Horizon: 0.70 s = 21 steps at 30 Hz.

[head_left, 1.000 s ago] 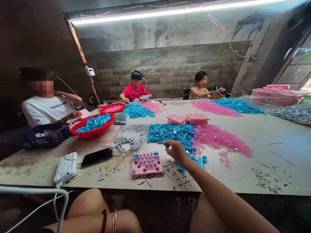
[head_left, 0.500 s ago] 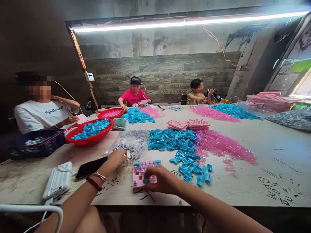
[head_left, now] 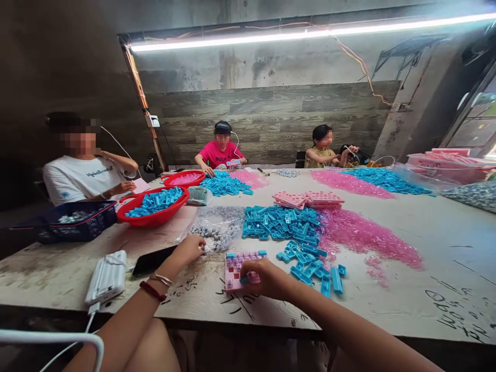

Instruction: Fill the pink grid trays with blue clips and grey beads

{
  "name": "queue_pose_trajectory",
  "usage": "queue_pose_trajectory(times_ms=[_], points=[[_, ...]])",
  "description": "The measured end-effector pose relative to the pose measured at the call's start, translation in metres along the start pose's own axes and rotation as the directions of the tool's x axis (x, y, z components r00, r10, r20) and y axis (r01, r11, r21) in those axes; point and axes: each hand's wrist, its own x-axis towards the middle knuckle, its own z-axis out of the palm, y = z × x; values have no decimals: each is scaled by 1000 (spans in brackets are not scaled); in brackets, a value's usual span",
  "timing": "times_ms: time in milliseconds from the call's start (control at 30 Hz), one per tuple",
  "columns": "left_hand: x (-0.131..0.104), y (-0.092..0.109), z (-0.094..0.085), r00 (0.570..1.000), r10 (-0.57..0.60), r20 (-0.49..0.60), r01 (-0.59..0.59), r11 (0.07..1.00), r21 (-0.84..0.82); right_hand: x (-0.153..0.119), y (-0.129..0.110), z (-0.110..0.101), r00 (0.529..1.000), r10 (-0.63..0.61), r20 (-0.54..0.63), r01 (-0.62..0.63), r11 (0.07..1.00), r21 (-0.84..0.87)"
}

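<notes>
My right hand [head_left: 265,276] is closed on a small blue plastic piece [head_left: 244,280], at the near side of a pink plastic board [head_left: 229,284]. Clear pinkish caps fill much of the board, blue pieces sit at its far corners, and a few square openings show. My left hand [head_left: 190,247] has its fingertips pinched together at the near edge of a clear plastic bag [head_left: 227,219] with small silvery and dark parts. What those fingers hold, if anything, is too small to make out. Behind the board lies a heap of blue plastic pieces [head_left: 282,222].
A pink heap of clear caps [head_left: 364,235] spreads rightward; stacked pink boards [head_left: 323,199] lie behind. On the left are a red basket [head_left: 155,221], a dark blue basket [head_left: 89,227], a phone [head_left: 153,261] and a white power bank [head_left: 106,279]. Three people sit around the table.
The whole view has shifted slightly, so things appear farther right. My right hand has brought the blue piece closer onto the board. My left hand stays at the bag's edge.
</notes>
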Motion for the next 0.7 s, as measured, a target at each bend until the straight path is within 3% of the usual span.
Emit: queue_pose_trajectory(times_ms=[267, 500, 600, 700], points=[[6, -5, 11, 999, 27, -38, -28, 999, -18, 1, 10, 0, 995, -94, -25, 93, 994, -51], [3, -4, 6, 989, 8, -145, -20, 997, -81, -1, 10, -9, 994, -111, 22, 113, 986, -125], [2, 1, 3, 986, 1, -166, -22, 992, -124, -1, 8, -9, 994, -110, 26, 112, 981, -157], [-3, 19, -8, 988, -1, -153, -31, 978, -205, 0, 9, -6, 993, -119, 12, 119, 980, -159]])
